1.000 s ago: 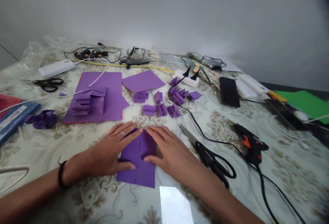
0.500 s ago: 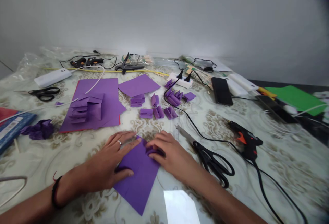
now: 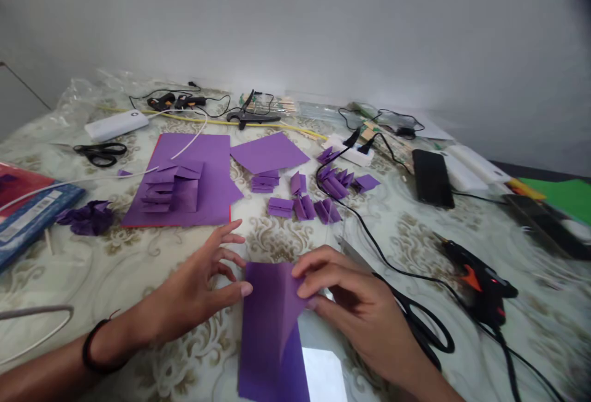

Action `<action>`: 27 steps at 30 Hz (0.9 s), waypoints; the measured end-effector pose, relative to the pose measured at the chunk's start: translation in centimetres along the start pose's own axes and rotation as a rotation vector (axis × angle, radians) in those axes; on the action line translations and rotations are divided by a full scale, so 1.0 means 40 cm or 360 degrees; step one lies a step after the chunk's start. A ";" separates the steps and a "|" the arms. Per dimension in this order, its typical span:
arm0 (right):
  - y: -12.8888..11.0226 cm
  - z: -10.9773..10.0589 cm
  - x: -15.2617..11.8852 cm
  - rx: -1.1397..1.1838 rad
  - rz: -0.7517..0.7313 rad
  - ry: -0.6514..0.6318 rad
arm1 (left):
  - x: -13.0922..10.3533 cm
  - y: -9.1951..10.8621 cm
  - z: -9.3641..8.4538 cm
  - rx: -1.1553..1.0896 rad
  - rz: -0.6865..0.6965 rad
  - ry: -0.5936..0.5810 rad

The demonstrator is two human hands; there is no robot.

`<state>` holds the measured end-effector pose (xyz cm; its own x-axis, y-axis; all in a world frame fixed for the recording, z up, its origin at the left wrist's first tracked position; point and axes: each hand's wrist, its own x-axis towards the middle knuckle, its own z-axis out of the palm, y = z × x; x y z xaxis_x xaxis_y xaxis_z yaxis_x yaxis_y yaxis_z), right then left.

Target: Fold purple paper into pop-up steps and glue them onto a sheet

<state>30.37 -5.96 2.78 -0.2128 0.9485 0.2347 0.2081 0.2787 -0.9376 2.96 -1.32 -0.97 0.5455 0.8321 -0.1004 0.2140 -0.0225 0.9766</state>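
A purple sheet of paper (image 3: 264,328) lies at the front of the table, its right part lifted and bent upward. My right hand (image 3: 357,303) pinches that raised edge between thumb and fingers. Along the sheet's upper left edge is my left hand (image 3: 203,282), fingers spread, the thumb tip at the paper and nothing gripped. Beyond the hands sit several small folded purple paper pieces (image 3: 279,207). Black-handled scissors (image 3: 425,322) lie partly under my right hand and forearm.
Purple sheets (image 3: 215,149) with a folded paper stack (image 3: 173,188) lie back left. Crumpled purple paper (image 3: 87,217) is at left. A glue gun (image 3: 480,279) with its cable lies right, near a phone (image 3: 432,177) and a power strip (image 3: 349,151). More scissors (image 3: 99,153) rest far left.
The purple sheet has turned upright and come nearer. My right hand has shifted right, now lifting its edge. My left hand has come off the sheet's surface to its left side.
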 end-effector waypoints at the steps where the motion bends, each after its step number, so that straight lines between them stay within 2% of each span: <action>1: 0.001 -0.005 -0.002 0.0025 0.0010 0.0024 | 0.003 0.002 -0.003 -0.0055 -0.0048 0.0016; 4: 0.007 -0.018 -0.009 0.0140 0.0060 0.0062 | 0.009 0.015 -0.012 -0.0169 -0.0211 0.0020; 7: 0.017 -0.017 -0.018 0.0270 0.0113 0.0031 | 0.010 0.033 -0.015 -0.0319 -0.0359 -0.0100; 9: 0.025 -0.005 -0.020 0.0380 0.0203 0.0083 | 0.010 0.042 -0.013 -0.0406 -0.0361 -0.0172; 12: 0.036 0.017 -0.013 0.0532 0.0507 0.0186 | 0.007 0.049 -0.008 -0.0498 -0.0268 -0.0185; 15: 0.039 0.031 0.001 0.0445 0.0834 0.0035 | 0.002 0.055 -0.004 -0.0559 -0.0228 -0.0169; 18: 0.031 0.040 0.010 0.0351 0.0961 -0.0056 | -0.003 0.067 -0.004 -0.0441 -0.0245 -0.0226; 22: 0.017 0.059 0.011 0.0396 0.1015 -0.0128 | -0.007 0.077 -0.001 -0.0087 -0.0276 -0.0374; 27: 0.012 0.073 0.009 0.0336 0.0954 -0.0156 | -0.008 0.074 0.007 0.0091 -0.0408 -0.0344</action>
<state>27.59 -5.94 1.67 -0.2066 0.9094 -0.3609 0.1276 -0.3407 -0.9315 3.67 -1.80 1.90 0.6261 0.6780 -0.3851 0.4079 0.1361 0.9028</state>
